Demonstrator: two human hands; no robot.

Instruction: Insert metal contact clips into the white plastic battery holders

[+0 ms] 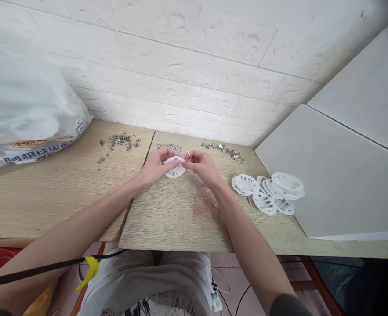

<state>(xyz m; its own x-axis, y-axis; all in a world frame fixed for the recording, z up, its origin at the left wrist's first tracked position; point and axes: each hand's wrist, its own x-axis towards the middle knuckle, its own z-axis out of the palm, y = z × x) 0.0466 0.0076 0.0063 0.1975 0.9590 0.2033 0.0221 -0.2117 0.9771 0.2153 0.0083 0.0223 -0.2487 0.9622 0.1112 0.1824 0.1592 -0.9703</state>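
Note:
A round white plastic disc [174, 172] with small metal pieces on it is held above the table. My left hand [157, 166] grips its left side, the thumb lying over the top face. At the disc's right edge, my right hand [203, 166] has its thumb and fingers pinched together. What sits in that pinch is too small to make out. A slim light-coloured item [189, 155] shows between the right fingers. Just behind the hands lies a heap of small metal parts [169, 147].
More small metal parts lie in a left pile [124, 141] and a right pile [228, 151]. Several white discs [264, 204] are stacked loosely at the right, against a grey-white panel [339, 184]. A large plastic bag [32, 101] stands at the left. The white brick wall [194, 74] bounds the table's back.

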